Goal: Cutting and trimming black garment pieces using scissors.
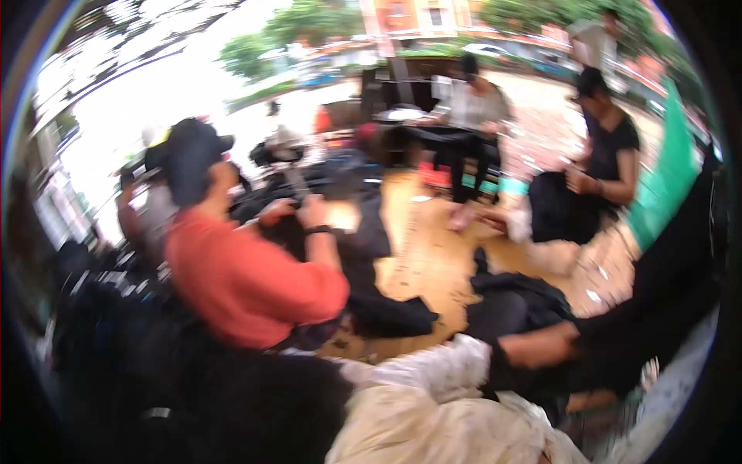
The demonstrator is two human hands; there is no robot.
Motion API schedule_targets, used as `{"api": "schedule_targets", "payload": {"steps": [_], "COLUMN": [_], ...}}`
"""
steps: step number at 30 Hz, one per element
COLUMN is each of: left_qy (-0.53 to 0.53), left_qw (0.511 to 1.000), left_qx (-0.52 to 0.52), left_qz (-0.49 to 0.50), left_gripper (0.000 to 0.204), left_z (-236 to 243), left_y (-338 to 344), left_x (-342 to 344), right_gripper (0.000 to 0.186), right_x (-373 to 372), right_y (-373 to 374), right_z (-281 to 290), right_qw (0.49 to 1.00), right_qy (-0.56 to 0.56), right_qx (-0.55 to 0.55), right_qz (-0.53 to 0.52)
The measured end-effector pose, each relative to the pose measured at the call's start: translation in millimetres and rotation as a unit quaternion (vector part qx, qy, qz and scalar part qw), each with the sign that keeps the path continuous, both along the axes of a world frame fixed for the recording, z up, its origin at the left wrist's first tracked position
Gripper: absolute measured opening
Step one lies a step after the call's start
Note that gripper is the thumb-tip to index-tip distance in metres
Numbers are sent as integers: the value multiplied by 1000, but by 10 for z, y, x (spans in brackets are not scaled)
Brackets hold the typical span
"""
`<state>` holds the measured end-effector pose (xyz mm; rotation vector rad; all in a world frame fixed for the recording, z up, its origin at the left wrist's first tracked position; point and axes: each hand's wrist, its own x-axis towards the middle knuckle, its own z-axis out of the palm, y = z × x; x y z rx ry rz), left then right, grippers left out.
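Motion blurs the whole view. A loose white sleeve [440, 359] crosses low in front of me, above cream cloth [417, 429] at my lap. Past its cuff, at the lower right, my left hand [537, 348] seems closed on a large black cloth [649, 309]. This fabric stretches from the hand up toward the right rim. Under it shows a small skin-coloured patch [583, 401], which may be part of my right hand; its fingers are hidden. Just beyond my left hand lies a heap of black fabric [514, 301].
At the left, a person in an orange top [247, 271] handles dark cloth. Two seated people, in a white top [468, 104] and a black top [610, 143], hold black cloth farther off. Dark piles [116, 332] lie left; tan floor [417, 255] stretches between. Green material [668, 174] stands right.
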<state>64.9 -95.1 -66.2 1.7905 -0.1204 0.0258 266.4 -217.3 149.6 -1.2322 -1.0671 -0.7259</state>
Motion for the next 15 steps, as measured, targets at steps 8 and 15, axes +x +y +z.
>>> {"api": "schedule_targets", "payload": {"steps": [8,15], "left_qy": [-360,-150], "left_qw": [893,969], "left_qx": [154,42], "left_qz": [223,191], "left_gripper": [26,27], "left_z": [2358,1120], "left_y": [1614,2312], "left_x": [-1058,-303], "right_gripper": [42,32], "right_x": [-552,-428], "right_y": [-1869,-2595], "right_z": [303,-1211], "right_qw": [952,792], "right_qy": [-97,-51], "right_qx": [-29,-242], "right_qz": [-290,-559]}}
